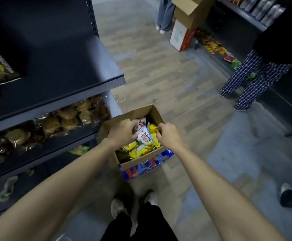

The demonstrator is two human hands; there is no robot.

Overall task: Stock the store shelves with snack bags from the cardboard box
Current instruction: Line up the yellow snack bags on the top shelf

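Head view shows both hands in the cardboard box [138, 112] on the floor, left hand [122, 132] pinching a white snack bag [144, 136], right hand [167, 135] pinching a yellow bag [153, 130]; such thin pinches risk slippery bags dropping short of the shelf [58, 70].

- Your left hand [122, 132] reaches forward and down, arm extended, fingers curled under.
- Your right hand [167, 135] reaches alongside it, close but apart, fingers curled, thumb tucked inward.
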